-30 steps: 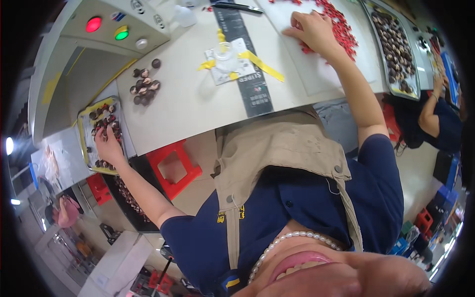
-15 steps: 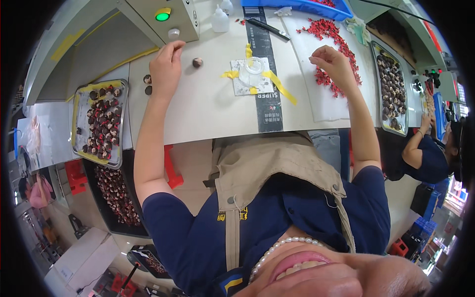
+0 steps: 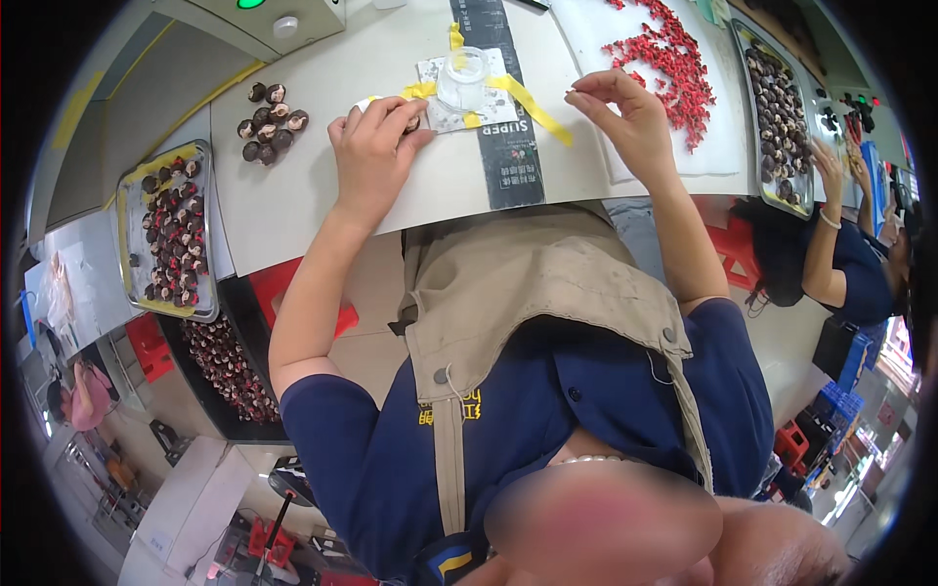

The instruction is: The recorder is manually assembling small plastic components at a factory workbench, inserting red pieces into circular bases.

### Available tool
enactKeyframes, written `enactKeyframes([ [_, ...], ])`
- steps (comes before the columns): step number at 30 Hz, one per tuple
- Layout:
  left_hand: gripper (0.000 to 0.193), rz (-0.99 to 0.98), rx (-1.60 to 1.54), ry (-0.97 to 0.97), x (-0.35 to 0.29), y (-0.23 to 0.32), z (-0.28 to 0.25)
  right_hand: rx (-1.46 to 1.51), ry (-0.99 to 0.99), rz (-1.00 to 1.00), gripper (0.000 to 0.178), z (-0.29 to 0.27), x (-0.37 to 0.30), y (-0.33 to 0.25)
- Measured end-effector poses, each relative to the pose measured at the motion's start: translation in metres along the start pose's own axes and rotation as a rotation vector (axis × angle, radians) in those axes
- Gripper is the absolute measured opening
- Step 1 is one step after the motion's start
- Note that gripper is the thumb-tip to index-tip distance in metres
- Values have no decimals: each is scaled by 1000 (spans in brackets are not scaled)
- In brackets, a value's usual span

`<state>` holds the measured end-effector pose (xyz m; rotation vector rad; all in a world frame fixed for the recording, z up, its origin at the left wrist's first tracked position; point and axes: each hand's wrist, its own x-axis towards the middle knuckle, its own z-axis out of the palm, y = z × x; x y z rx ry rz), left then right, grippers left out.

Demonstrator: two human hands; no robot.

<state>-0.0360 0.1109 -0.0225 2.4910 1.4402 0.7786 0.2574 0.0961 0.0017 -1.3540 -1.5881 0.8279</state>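
My left hand (image 3: 376, 146) is curled over the table, left of a clear round cup (image 3: 462, 80). A dark brown and pale round piece (image 3: 413, 123) shows at its fingertips, partly hidden. Something white peeks out behind those fingers. The cup stands on a speckled white square plate (image 3: 430, 115) with yellow tape strips (image 3: 537, 107) at its sides. My right hand (image 3: 625, 122) hovers to the right of the plate, thumb and forefinger pinched together. A tiny dark reddish bit seems to be at that pinch, too small to name. Small red pieces (image 3: 674, 78) lie beyond this hand.
Several brown and pale round pieces (image 3: 278, 112) sit left on the table (image 3: 322, 215). Metal trays of similar pieces stand at the left (image 3: 202, 308) and right (image 3: 747, 127). A black bin (image 3: 259, 425) is below the left tray. A co-worker (image 3: 850, 244) works at right.
The view has shifted, so things sit higher in it. My left hand moved right, nearer the plate, with a round piece now at its fingers. My right hand moved left, off the red pieces.
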Motion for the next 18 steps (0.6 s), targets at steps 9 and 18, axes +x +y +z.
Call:
enactKeyframes([
  [9,33,-321,-924,170,-13,15,-5,183,-151,113,16,8,-3,2],
  [18,31,-479,-1504,90,-27,33,12,-126,-212,-107,15,26,34,-37],
])
